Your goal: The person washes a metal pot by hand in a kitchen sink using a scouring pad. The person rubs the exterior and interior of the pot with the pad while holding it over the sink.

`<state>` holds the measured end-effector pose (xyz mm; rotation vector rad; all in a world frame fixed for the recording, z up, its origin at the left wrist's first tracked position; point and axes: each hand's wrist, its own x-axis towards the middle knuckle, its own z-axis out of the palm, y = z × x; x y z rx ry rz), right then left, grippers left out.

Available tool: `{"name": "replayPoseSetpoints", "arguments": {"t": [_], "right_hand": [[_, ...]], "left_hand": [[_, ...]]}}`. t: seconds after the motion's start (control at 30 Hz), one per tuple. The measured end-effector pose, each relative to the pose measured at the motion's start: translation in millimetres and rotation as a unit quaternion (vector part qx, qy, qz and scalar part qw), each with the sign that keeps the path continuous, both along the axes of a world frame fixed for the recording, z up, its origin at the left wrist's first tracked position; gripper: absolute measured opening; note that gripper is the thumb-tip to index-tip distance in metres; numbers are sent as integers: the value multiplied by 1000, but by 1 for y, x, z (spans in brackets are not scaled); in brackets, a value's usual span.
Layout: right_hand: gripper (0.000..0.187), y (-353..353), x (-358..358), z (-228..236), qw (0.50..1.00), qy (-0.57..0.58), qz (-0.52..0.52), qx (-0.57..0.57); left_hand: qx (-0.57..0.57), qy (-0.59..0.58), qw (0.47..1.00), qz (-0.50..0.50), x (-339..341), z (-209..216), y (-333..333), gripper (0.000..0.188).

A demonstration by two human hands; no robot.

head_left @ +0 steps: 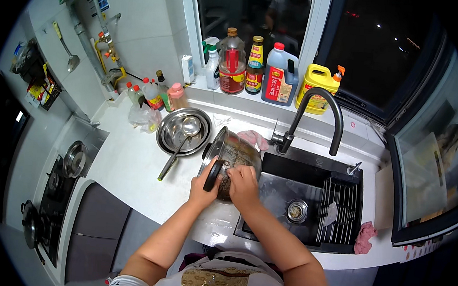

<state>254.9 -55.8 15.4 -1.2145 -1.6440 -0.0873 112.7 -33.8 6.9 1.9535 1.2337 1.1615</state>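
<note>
Pot: round, silvery metal, looking like steel; it is standing tilted up, its broad, shiny face turning toward the person.
Pot surface: catching the light in pale streaks near the top, while darker brownish, speckled patches are showing around the fingers; whether these are stains, wetness or reflections, I cannot tell.
Pot rim: curving as a bright band along the left side.
Pot fittings: 2 dark pieces are showing, a thick, curved black handle in front and a smaller black piece at the left edge.
Pot place: resting on the white counter, just beside the left edge of the dark sink, with the 2 seeming to overlap in this view.
Left hand: curling around the black handle and holding the pot up at its near left side.
Right hand: bending its fingers with the knuckles up, the tips pressing at the pot's face; whether they are pinching anything, I cannot tell.
Wet counter: drops are glistening below the pot.
Metal bowls: 2 are sitting nested left of the pot.
Ladle: leaning in the bowls, its dark handle reaching out over the counter.
Pink cloth: lying crumpled just behind the pot.
Black tap: rising behind the sink and arching to the right.
</note>
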Motion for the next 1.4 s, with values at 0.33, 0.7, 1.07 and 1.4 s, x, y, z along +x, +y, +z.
{"name": "replayPoseSetpoints", "arguments": {"t": [0.33, 0.7, 1.07, 1.4], "right_hand": [[10, 4, -15, 8, 999, -13, 39, 0], [15, 1, -3, 2, 999, -14, 50, -4], [22, -2, 12, 1, 1000, -21, -14, -3], [26, -1, -5, 0, 1000, 8, 8, -6]], "left_hand": [[2, -35, 999, -5, -1, -2, 0, 54], [-33, -10, 999, 0, -3, -1, -7, 58], [-34, 0, 999, 2, -1, 3, -8, 58], [-25, -11, 1000, -5, -5, -3, -4, 57]]}}
